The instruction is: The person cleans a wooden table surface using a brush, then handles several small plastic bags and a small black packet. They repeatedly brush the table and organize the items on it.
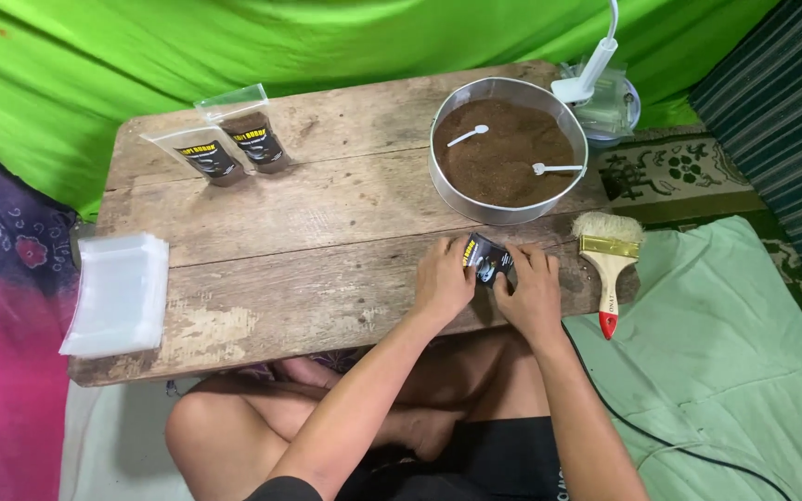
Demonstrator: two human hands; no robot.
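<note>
Both hands are on the small black-labelled pouch at the near edge of the wooden table, just in front of the round pan of brown powder. Your left hand and right hand pinch it closed-fingered from either side. Press it flat and even, keeping clear of the pan rim and the paintbrush.

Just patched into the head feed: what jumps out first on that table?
Both hands meet at the table's near edge, left hand and right hand pinching a small dark packet. Just behind them stands a round metal pan of brown powder with two white spoons lying in it. Two filled clear pouches lie at the far left corner, and a stack of empty clear bags overhangs the left edge.
</note>
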